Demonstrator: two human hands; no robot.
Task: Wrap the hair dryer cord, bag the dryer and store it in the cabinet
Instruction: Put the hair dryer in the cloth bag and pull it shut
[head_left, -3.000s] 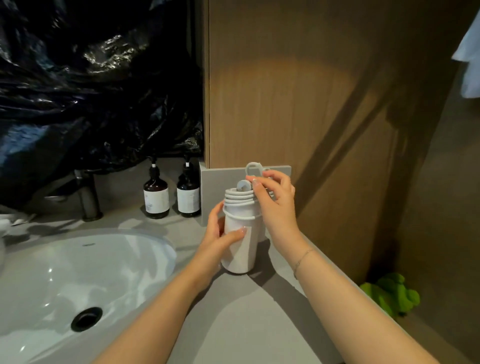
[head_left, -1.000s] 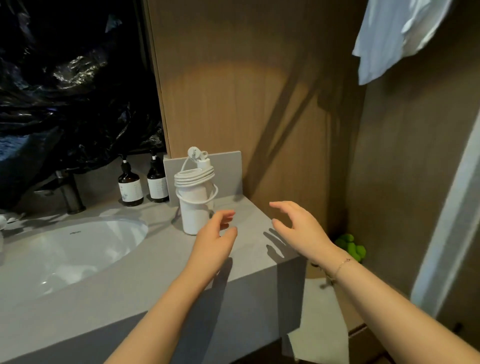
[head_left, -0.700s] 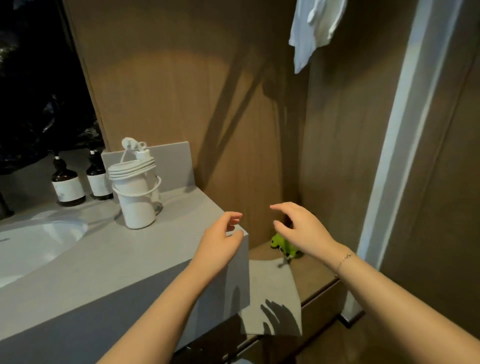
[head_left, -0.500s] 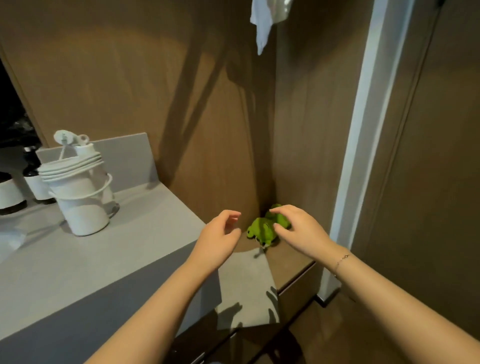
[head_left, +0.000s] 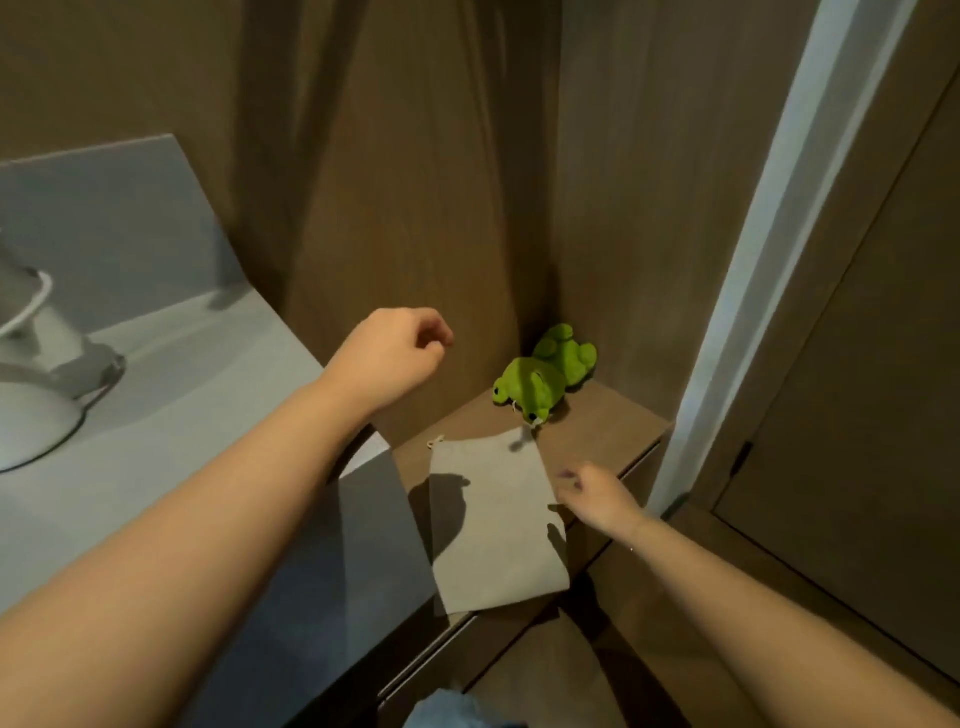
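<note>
A flat grey-beige cloth bag (head_left: 493, 525) with a drawstring lies on top of the low wooden cabinet (head_left: 608, 431). My right hand (head_left: 595, 496) hovers low at the bag's right edge, fingers loosely bent; I cannot tell if they touch the cloth. Above the counter's corner my left hand (head_left: 389, 358) hangs in the air, loosely curled and holding nothing. The white hair dryer (head_left: 31, 410), with its cord looped round it, stands on the grey counter (head_left: 197, 415) at the far left, mostly cut off by the frame edge.
A green plush toy (head_left: 545, 379) lies in the cabinet top's back corner, just beyond the bag. Wood-panelled walls close in the corner. A white door frame (head_left: 753, 270) and a brown door (head_left: 857, 389) stand at the right. The cabinet's drawer front sits below the bag.
I let go of the wrapped dryer and turned right. The sink and bottles left the view, and my right hand dropped down to the bag's edge.
</note>
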